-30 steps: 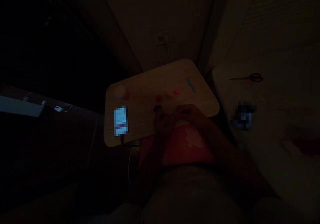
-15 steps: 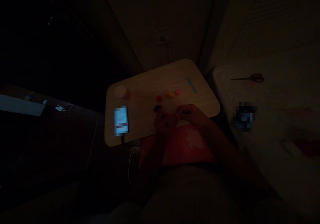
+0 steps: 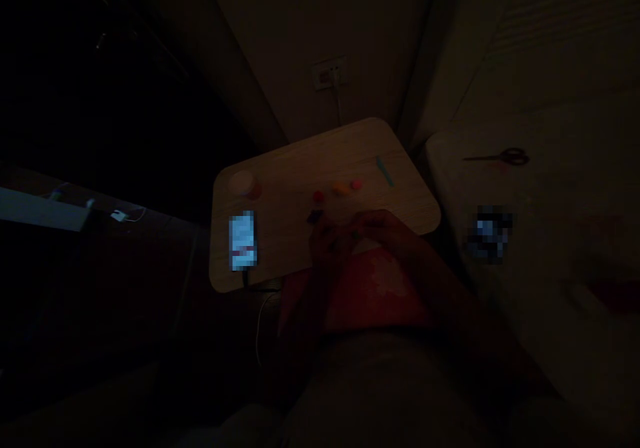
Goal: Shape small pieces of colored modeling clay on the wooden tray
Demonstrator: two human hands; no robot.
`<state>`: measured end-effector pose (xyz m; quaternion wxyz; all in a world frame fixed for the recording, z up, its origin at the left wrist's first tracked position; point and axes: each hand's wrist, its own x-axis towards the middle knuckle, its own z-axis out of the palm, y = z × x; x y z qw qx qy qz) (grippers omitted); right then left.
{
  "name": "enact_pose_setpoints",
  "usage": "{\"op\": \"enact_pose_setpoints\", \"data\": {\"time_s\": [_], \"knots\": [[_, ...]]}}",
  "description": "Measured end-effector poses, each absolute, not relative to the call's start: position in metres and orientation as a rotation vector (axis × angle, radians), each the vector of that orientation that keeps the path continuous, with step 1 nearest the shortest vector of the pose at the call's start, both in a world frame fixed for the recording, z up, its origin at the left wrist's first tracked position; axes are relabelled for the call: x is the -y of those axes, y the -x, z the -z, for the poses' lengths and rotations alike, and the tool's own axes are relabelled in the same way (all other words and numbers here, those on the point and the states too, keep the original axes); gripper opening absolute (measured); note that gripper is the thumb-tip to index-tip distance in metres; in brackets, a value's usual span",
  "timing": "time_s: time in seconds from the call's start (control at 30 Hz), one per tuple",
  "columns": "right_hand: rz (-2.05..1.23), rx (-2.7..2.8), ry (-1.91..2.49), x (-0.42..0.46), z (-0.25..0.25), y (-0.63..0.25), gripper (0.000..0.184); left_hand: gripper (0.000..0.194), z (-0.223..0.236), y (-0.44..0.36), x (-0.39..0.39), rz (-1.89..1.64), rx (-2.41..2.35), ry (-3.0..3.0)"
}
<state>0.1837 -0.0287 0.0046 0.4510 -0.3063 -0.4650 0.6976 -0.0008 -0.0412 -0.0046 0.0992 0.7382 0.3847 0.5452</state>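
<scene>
In dim light, my left hand (image 3: 331, 243) and my right hand (image 3: 383, 227) meet over the near edge of a small wooden table (image 3: 285, 161). The fingers of both are bent and pinched together. A tiny greenish piece (image 3: 356, 234) shows where the fingertips meet; its kind is too dark to tell. Just beyond my left hand lies a small dark lump (image 3: 315, 216). Farther back are a red lump (image 3: 319, 196), an orange lump (image 3: 341, 189) and a pink lump (image 3: 356, 185), close together. A flat teal strip (image 3: 385, 171) rests to their right.
A lidded tub (image 3: 244, 184) stands at the table's left, with a lit phone (image 3: 243, 241) and its cable in front. On the pale surface to the right lie scissors (image 3: 500, 158) and a blurred-out object (image 3: 490, 235). A wall socket (image 3: 329, 73) holds a plug. Red cloth (image 3: 350, 295) covers my lap.
Both hands stay at nearly the same place, with slight finger movement. A greenish spot now shows between the fingertips. The lumps on the table have not moved.
</scene>
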Motion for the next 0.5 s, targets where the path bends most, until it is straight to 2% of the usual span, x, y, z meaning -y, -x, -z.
{"op": "enact_pose_setpoints", "data": {"time_s": [0.33,0.5], "knots": [[-1.709,1.09,0.77,0.0301,-0.0072,-0.1833,0.03,0.018,0.0039,0.0023,0.0382,-1.664,-1.125,-2.184],[-1.749,1.152,0.721,0.0301,-0.0076,-0.1865,0.026,0.02,0.0088,0.0051,0.037,-1.617,-1.064,-2.102]]}}
